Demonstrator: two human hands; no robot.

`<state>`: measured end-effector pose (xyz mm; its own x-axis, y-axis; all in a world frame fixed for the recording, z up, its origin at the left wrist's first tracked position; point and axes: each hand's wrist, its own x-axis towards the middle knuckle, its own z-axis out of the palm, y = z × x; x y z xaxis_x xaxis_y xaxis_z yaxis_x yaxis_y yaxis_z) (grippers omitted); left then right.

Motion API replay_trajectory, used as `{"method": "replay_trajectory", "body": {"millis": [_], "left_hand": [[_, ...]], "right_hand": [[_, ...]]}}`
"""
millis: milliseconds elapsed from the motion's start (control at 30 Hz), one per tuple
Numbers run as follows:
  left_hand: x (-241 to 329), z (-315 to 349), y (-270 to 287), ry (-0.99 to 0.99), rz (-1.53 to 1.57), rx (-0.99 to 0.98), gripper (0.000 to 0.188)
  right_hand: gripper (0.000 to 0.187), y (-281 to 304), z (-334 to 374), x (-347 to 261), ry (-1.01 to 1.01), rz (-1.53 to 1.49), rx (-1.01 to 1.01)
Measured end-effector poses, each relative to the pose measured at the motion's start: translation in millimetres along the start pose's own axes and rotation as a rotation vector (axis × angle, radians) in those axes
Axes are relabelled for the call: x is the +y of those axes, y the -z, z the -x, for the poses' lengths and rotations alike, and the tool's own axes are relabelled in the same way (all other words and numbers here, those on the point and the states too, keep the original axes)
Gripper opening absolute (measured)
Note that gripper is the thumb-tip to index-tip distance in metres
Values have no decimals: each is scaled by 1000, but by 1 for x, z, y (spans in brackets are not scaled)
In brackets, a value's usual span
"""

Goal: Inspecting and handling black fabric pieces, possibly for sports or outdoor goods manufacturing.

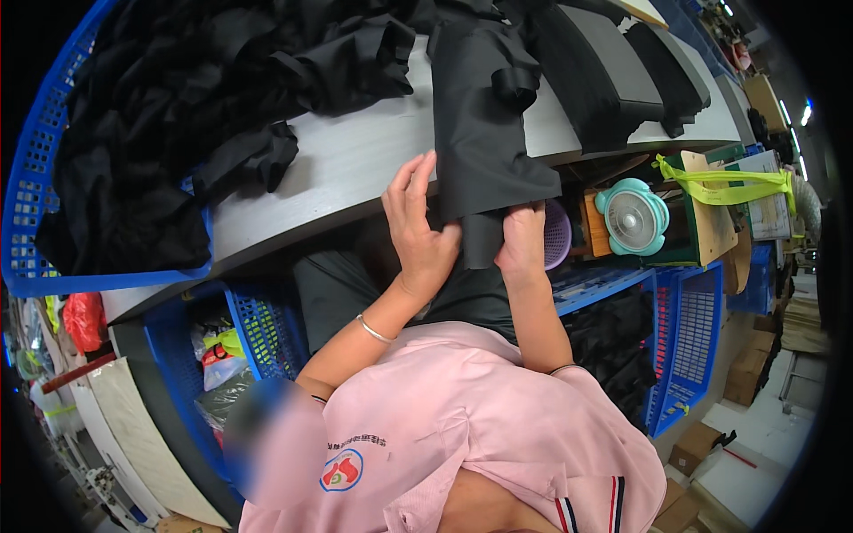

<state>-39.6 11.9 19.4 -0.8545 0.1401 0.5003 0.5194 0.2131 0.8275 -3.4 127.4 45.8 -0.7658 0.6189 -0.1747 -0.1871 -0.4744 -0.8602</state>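
A long piece of black fabric (480, 124) hangs over the table's near edge toward my lap, with a narrow flap (482, 242) at its lower end. At the flap's left side, my left hand (422, 244) pinches the cloth with thumb and forefinger. Its other fingers point upward, apart from the cloth. My right hand (522, 240) grips the lower right edge of the same piece; the fabric covers its fingertips. A loop of black cloth (515, 84) stands up from the piece's right side.
Heaped black fabric (222, 71) fills a blue basket (107, 286) and spreads over the grey table (329, 164). Stacked black pieces (595, 71) lie at right. Below are a teal fan (633, 216), a purple basket (557, 235) and blue crates (689, 342).
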Motion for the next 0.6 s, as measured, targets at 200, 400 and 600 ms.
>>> {"method": "replay_trajectory", "body": {"millis": [200, 400, 600], "left_hand": [[11, -6, 1, -26, 201, -17, 71], [16, 4, 3, 14, 215, -42, 74], [12, 12, 3, 30, 215, -68, 68]], "right_hand": [[36, 7, -2, 10, -51, -117, -8], [37, 19, -7, 30, -104, -264, -43], [38, 26, -12, 38, -141, -365, -123]]}}
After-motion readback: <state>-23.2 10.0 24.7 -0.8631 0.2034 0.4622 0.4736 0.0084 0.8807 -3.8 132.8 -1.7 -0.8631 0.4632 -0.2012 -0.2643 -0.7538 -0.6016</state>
